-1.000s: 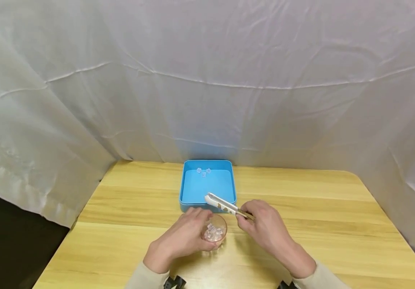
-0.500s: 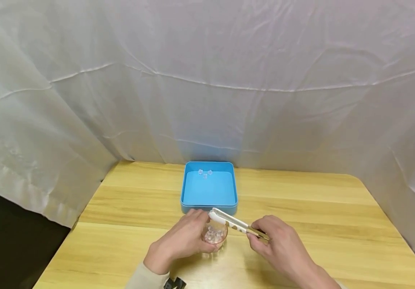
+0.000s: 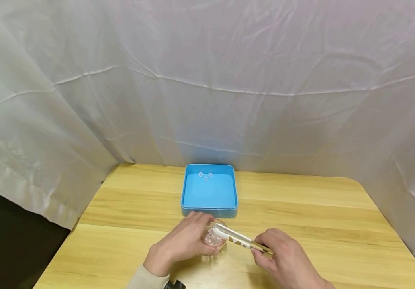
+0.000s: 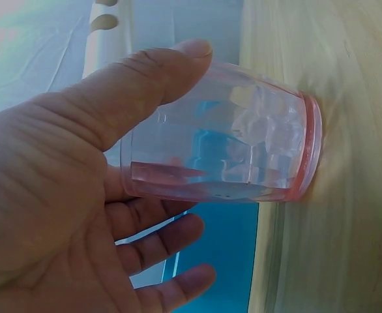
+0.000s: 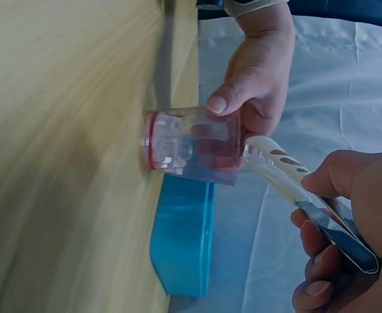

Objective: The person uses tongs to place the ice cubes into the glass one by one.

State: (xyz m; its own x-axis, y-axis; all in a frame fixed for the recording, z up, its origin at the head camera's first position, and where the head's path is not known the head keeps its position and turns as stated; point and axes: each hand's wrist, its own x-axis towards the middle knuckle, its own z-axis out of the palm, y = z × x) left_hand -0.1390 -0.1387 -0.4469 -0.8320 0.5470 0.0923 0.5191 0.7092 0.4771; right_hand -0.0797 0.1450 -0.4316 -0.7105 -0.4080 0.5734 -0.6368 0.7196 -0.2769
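Note:
A clear pinkish plastic cup stands on the table with several clear ice-like cubes in its lower part. My left hand holds it near the rim, thumb on one side and index finger on the other; the remaining fingers extend past it in the left wrist view. My right hand pinches a pair of tongs, white with brown spots toward the tips and metal at the handle. Their tips are at the cup's mouth. In the right wrist view a clear piece seems to sit between the tips.
Just behind the cup stands a shallow blue box, with 3 clear cubes near its back wall. Light wooden table extends to both sides. A pale curtain hangs behind the table and at the sides.
My right hand has brought the tongs down and to the right, from above the blue box's front edge to the cup's mouth. My left hand and the cup have stayed in place.

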